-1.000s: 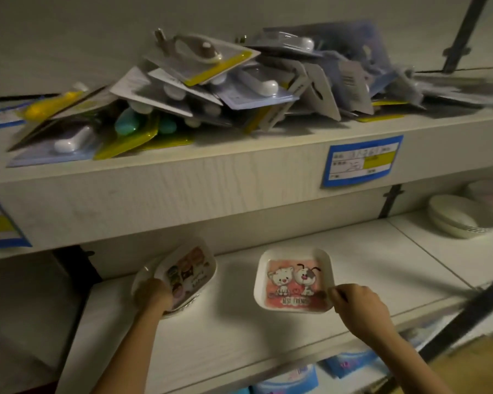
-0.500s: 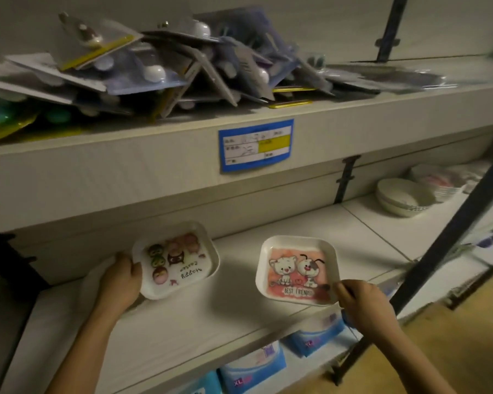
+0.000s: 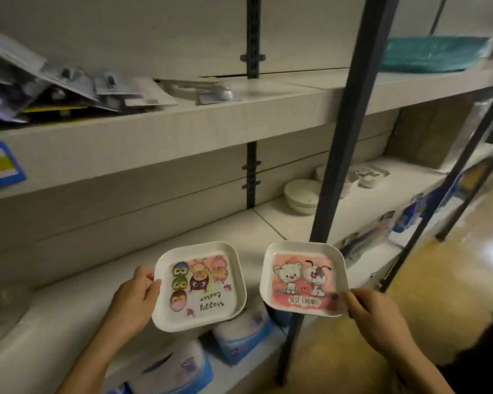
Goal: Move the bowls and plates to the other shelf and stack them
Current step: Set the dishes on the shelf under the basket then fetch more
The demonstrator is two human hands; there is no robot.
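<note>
Each grip holds a plate: left hand the owl plate, right hand the cat-and-dog plate, this grip blurred; post partly hides bowls.

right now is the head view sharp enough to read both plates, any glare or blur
Head view: dim; the square white owl-print plate and square white cat-and-dog plate read clearly; motion blur smears the right hand at the thumb; glare on the glossy yellow floor; wide-angle distortion tilts the dark metal post.

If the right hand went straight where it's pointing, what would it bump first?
Probably the dark metal shelf post, just behind the square white cat-and-dog plate the right hand pinches, though depth is unclear.
</note>
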